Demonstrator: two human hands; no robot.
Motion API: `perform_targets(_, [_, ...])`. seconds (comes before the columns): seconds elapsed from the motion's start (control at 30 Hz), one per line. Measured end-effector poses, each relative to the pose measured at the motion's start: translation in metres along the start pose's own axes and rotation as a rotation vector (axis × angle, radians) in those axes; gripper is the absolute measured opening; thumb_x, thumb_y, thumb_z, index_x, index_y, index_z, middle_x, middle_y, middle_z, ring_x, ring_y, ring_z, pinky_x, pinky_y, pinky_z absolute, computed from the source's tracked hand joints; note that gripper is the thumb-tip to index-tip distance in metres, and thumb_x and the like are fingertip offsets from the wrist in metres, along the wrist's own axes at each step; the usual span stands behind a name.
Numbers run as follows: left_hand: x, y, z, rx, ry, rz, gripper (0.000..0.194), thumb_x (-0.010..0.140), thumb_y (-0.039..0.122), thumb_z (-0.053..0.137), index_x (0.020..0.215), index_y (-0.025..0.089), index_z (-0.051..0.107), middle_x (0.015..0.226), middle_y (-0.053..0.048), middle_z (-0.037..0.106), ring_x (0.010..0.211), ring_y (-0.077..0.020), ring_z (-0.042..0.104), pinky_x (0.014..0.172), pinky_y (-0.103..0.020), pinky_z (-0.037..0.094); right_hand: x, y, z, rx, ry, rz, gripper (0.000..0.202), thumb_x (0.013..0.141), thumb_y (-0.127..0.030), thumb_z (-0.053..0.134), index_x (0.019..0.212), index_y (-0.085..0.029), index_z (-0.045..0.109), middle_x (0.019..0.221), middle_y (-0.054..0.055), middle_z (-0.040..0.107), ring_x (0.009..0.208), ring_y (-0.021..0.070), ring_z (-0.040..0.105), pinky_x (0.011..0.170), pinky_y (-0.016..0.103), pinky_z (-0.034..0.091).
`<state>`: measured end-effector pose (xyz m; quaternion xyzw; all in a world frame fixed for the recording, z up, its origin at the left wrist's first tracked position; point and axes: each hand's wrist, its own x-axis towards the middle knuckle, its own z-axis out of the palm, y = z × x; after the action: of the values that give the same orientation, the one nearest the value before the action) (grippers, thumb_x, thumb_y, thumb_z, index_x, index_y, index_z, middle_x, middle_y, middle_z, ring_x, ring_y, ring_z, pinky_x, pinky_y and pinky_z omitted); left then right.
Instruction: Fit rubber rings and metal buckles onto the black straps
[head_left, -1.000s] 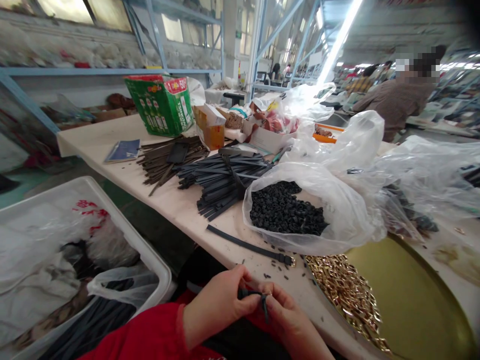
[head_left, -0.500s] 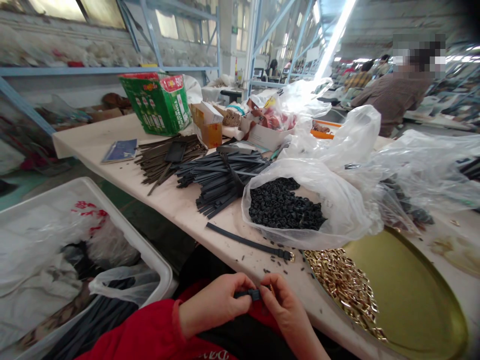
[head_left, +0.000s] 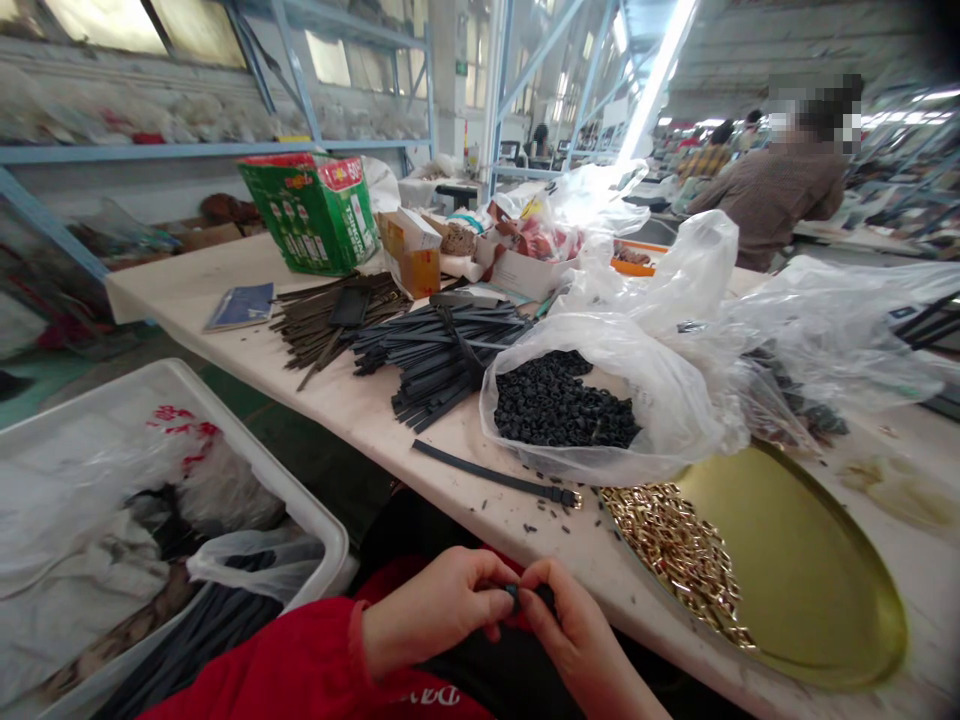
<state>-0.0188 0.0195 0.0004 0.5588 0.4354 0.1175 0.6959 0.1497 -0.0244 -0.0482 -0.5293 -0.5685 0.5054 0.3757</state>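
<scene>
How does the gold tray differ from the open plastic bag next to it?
The gold tray looks stiff and opaque; the plastic bag is see-through and crumpled. The tray carries shiny gold-coloured pieces, the bag black loops. Both rest on the table.

green carton (head_left: 311, 215) | blue booklet (head_left: 240, 307) near it | blue shelving (head_left: 187, 151) behind
</scene>
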Motion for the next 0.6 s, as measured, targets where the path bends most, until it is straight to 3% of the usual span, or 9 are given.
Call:
perform_targets(0.2, [-0.004,-0.001,0.005,-0.016,-0.013,-0.004,0.026,0.071,0.019,0.053,0.095,0.013,0.060,0.076,0.000,0.064,0.063,-0.0118,0.058,0.059,-0.021,0.043,-0.010,-0.001,-0.001,-0.151,-0.041,-0.068,0.014,0.088,-0.031,0.043,0.085,-0.022,0.053,0.075,0.001,0.061,0.069,0.0170,0.058,0.063,0.026,0.041])
perform_targets(0.43, [-0.002,0.015,0.002,0.191,0.043,0.058,0.023,0.070,0.021,0.056,0.092,0.016,0.057,0.073,-0.001,0.066,0.065,-0.0163,0.061,0.058,-0.023,0.042,-0.003,-0.012,0.010,-0.043,0.075,-0.179,0.022,0.087,-0.035,0.042,0.094,-0.023,0.058,0.079,0.004,0.068,0.069,0.0194,0.062,0.062,0.027,0.044])
perform_targets(0.6, [0.004,0.018,-0.014,0.170,-0.099,-0.001,0.021,0.072,0.022,0.052,0.090,0.017,0.061,0.073,0.000,0.066,0.067,-0.0157,0.062,0.060,-0.022,0.043,0.005,-0.004,0.000,-0.069,0.073,-0.129,0.022,0.085,-0.040,0.045,0.093,-0.025,0.059,0.075,0.004,0.069,0.062,0.0189,0.063,0.056,0.026,0.047])
